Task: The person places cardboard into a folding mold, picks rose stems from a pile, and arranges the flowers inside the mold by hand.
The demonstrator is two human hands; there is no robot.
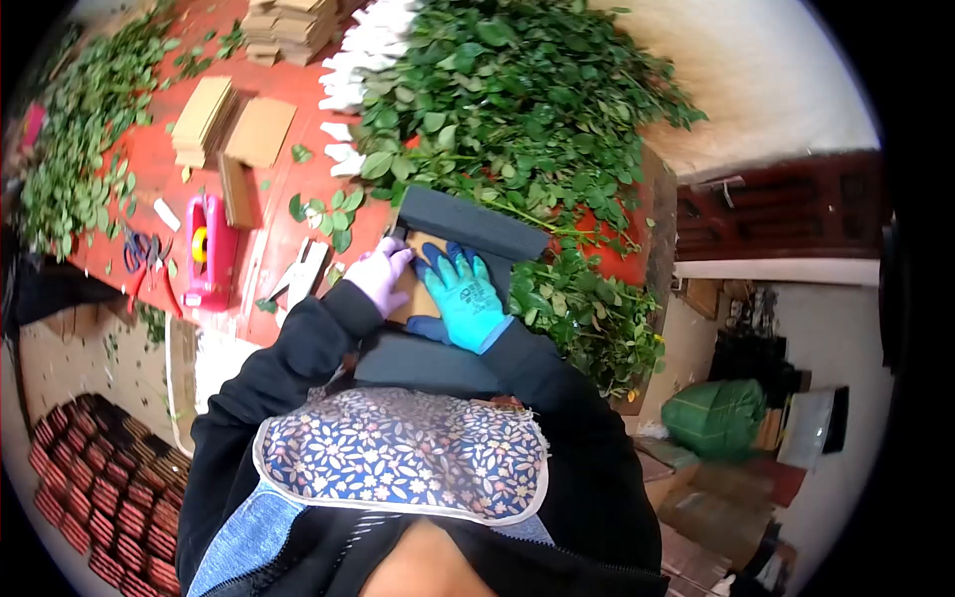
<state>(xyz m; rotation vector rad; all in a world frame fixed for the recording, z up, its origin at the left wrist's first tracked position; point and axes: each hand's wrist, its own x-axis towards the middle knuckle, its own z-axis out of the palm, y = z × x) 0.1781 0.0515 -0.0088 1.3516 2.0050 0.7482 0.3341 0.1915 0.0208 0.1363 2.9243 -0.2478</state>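
Note:
My left hand [379,276], in a light purple glove, rests at the left edge of a brown cardboard piece [418,301], fingers apart. A small black bit beside its fingertips is too small to name. My right hand [461,294], in a teal glove with dark blue fingertips, lies flat with spread fingers on the cardboard. Around the cardboard is a dark grey holder; its raised far bar [473,221] lies beyond my hands and its near bar [428,362] is against my apron. Leafy green stems [582,313] lie right of my right hand.
A large leafy pile [517,99] with white-wrapped ends [363,60] covers the far side of the red table [284,194]. Leftward are a pink tape dispenser [209,259], red-handled pliers [154,264], scissors [134,249], a stapler-like tool [300,274] and cardboard stacks [202,121]. A green sack [711,418] sits right.

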